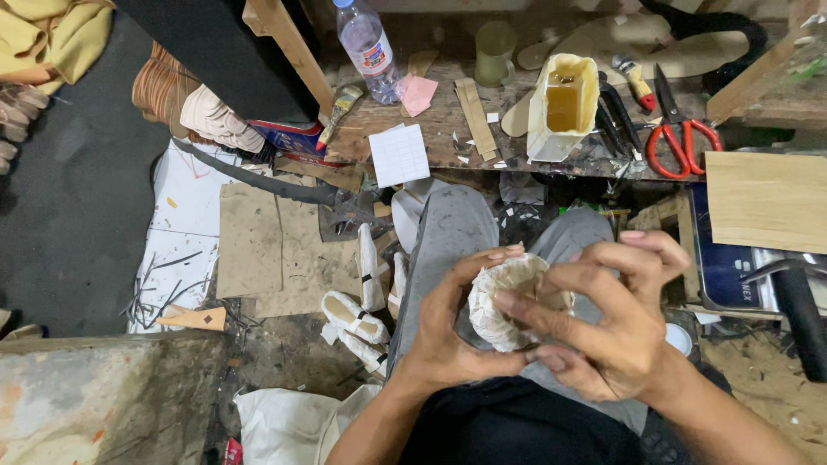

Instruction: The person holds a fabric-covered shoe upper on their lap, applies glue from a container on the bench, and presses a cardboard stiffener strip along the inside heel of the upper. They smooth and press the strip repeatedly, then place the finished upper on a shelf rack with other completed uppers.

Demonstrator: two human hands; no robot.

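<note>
Over my lap, my left hand (448, 323) cups a small cream-white shoe piece (506, 297) from the left and below. My right hand (603, 319) grips the same piece from the right, fingers curled over its top edge. The piece has a tan inside and a pale wrapped outside. Both hands are held above my grey trousers (457, 228).
A low wooden bench (448, 120) ahead carries a cut container of amber glue (562, 103), red-handled scissors (680, 133), a brush (340, 112), a plastic bottle (369, 47) and a white card (400, 155). More white shoe pieces (353, 323) lie on the floor left of my knee. A wooden board (767, 200) sits at right.
</note>
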